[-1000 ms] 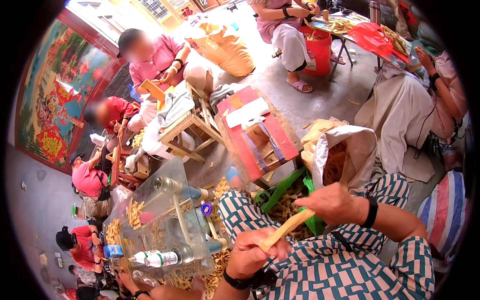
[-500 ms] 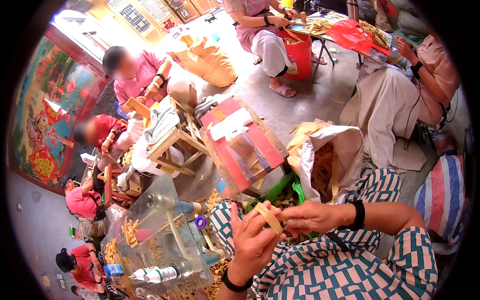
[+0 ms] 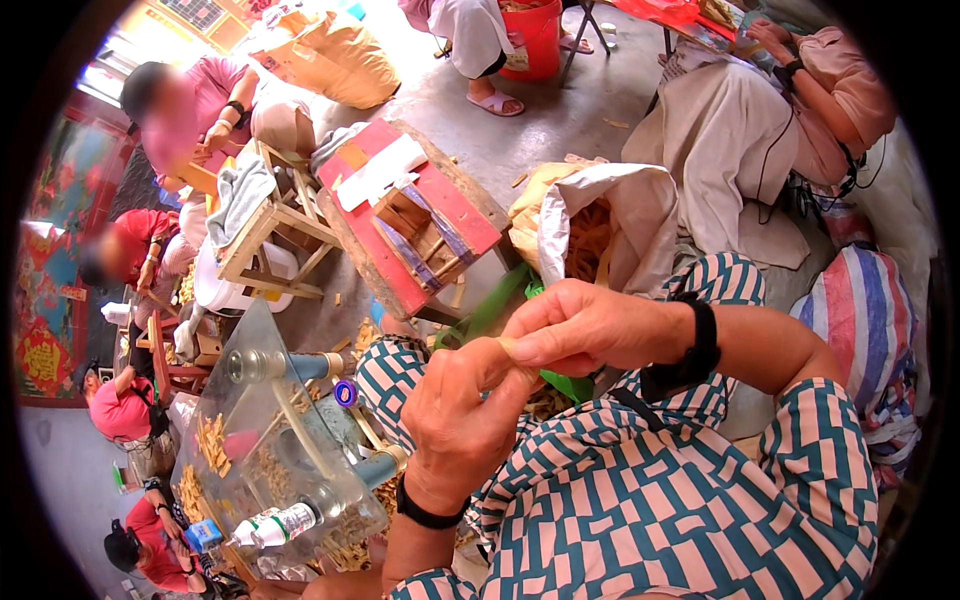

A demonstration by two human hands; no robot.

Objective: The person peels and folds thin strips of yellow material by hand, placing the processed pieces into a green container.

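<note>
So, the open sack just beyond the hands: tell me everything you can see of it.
The open sack is whitish to beige, with a creased surface like paper or woven plastic. Its mouth gapes up toward the viewer, showing orange-brown strips inside. Yellowish material lies against its left side. It sits between the red-topped table and a co-worker's pale trousers. The right hand overlaps its lower part in view; whether they touch, I cannot tell.
</note>
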